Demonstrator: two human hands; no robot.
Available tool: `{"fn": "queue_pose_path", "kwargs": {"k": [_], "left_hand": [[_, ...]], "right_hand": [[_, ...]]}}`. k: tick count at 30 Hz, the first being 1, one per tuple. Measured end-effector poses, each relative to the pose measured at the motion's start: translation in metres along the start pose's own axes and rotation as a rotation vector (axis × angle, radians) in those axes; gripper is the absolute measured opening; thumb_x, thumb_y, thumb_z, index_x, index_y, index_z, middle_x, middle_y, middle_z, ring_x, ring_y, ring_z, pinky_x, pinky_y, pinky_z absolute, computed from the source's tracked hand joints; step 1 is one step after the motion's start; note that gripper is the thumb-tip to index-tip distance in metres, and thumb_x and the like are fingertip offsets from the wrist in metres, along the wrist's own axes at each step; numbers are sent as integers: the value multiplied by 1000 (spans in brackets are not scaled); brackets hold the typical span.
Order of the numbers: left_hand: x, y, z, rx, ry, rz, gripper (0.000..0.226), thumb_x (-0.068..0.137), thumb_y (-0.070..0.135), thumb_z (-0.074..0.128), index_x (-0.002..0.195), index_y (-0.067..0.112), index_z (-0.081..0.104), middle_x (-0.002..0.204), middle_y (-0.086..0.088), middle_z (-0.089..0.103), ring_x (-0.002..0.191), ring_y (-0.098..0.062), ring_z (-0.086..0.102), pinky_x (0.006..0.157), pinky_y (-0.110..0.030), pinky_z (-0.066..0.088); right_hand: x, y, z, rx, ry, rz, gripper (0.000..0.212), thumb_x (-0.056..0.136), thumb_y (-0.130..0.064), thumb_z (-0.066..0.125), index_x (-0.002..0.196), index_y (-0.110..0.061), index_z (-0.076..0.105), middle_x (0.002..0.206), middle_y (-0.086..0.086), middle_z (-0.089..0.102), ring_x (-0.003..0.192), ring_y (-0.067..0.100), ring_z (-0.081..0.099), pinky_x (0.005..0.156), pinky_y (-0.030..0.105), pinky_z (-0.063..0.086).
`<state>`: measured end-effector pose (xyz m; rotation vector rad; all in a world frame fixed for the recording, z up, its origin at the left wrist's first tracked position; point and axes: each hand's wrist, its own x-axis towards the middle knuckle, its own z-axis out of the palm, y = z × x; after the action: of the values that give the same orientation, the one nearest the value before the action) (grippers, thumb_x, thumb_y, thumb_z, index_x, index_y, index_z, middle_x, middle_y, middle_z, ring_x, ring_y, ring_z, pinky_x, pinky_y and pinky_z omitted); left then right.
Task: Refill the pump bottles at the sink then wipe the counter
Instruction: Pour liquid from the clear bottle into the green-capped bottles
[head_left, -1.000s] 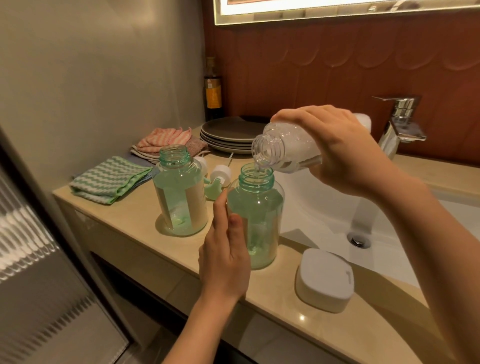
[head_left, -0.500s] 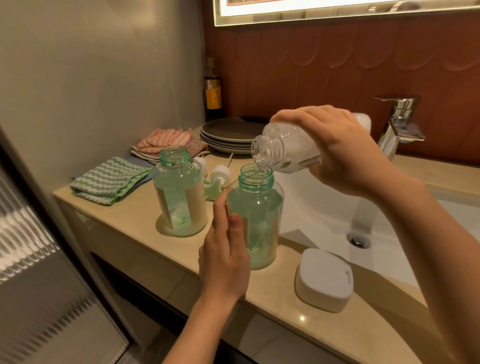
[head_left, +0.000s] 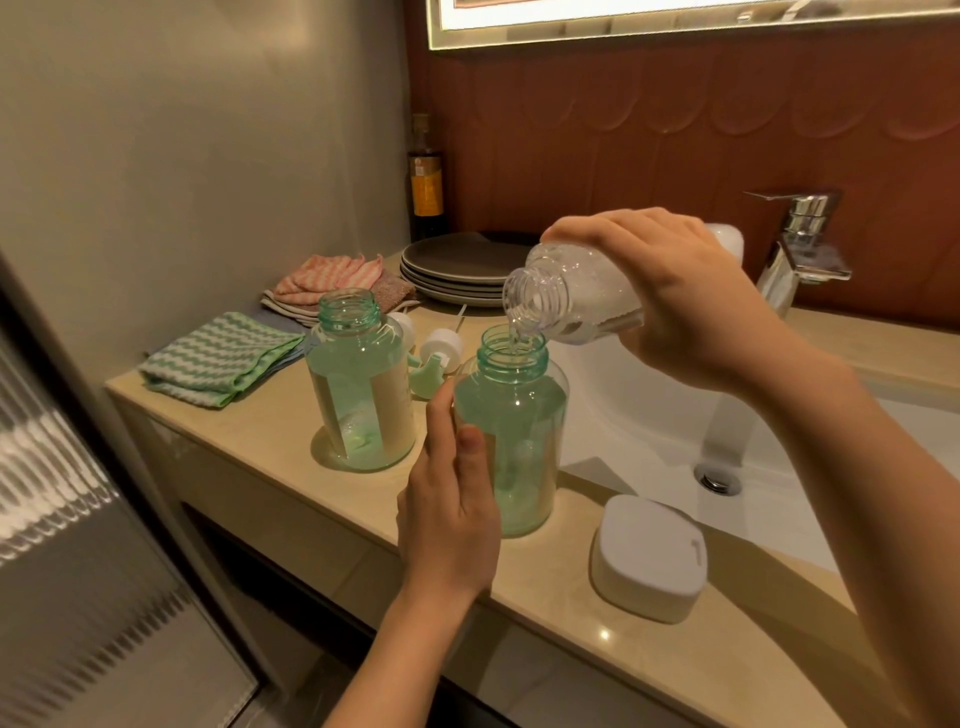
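Stack of grey plates (head_left: 457, 265) at upper centre, dark bottle with a yellow label (head_left: 427, 179) upright in the corner just behind them, white lidded box (head_left: 649, 564) at lower right, ribbed glass panel (head_left: 78, 493) at lower left, red-brown scalloped wall (head_left: 675, 130) along the top.

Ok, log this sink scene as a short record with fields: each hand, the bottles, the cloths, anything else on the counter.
left hand: holds near green bottle, thumb on its front
right hand: tips clear bottle, thin stream entering the near bottle's open neck
far green bottle: upright, uncapped, untouched
pump heads: lying behind the two bottles
cloths: green cloth and pink cloth at counter's left end
other: stacked plates, white box, faucet
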<state>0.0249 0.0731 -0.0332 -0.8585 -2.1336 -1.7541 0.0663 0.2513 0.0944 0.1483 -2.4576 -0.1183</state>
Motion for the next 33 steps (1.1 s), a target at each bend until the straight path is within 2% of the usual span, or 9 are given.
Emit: {"fn": "queue_pose_path", "kwargs": {"k": [3,6,13,18,21,24,27,29,33], "left_hand": [[0,-1,1,-9,8,3,65,77,82,4,132,52,22,101,55,45,91,30,43,71,-15,34],[0,-2,1,-14,3,11,65,78,81,4,133,51,23,102,55,44,91,29,44,74,-3,34],[0,-3,1,4,3,3,61,79,81,5,131,55,23,100,44,53,89,19,51,75,-4,37],[0,-6,2,10,13,1,62,78,82,4,131,57,24,99,29,59,88,9,56,74,-10,40],[-1,-5,2,20,18,8,60,79,80,5,130,56,24,89,14,60,80,-3,57,70,-24,42],[-1,-5,2,13,13,4,60,79,80,5,131,56,24,90,19,60,87,-2,59,72,-23,42],[0,-6,2,15,3,-5,61,79,80,4,131,55,23,101,42,53,93,17,52,76,-3,35],[0,-7,2,12,3,-8,61,79,80,5,132,55,23,103,46,51,93,19,50,75,0,34],[0,-4,2,11,11,-19,57,79,80,5,130,60,21,94,23,60,88,3,57,71,-15,40]], "right_hand": [[0,1,1,-4,-1,-4,83,67,7,72,137,-25,40,128,4,54,114,28,47,94,39,33],[0,1,0,-1,1,-6,83,67,7,72,137,-25,40,128,5,54,114,28,47,94,39,32],[0,1,1,-11,5,-12,83,67,8,71,137,-25,39,128,5,54,114,29,48,93,41,35],[0,1,1,-6,5,-13,82,67,7,71,137,-25,40,128,5,54,114,29,48,94,41,34],[0,2,1,-7,10,-13,82,68,8,71,136,-25,40,128,5,54,114,29,48,94,42,35],[0,2,1,-14,13,-20,83,68,8,71,136,-26,39,127,5,54,113,29,48,93,41,35],[0,2,1,-20,12,-23,83,68,7,71,136,-27,38,127,4,54,113,29,48,92,41,35],[0,3,1,-23,14,-25,83,68,7,72,136,-27,38,127,4,54,112,29,48,92,41,35],[0,2,1,-26,13,-22,84,68,7,72,136,-27,38,128,4,54,113,29,48,93,41,35]]}}
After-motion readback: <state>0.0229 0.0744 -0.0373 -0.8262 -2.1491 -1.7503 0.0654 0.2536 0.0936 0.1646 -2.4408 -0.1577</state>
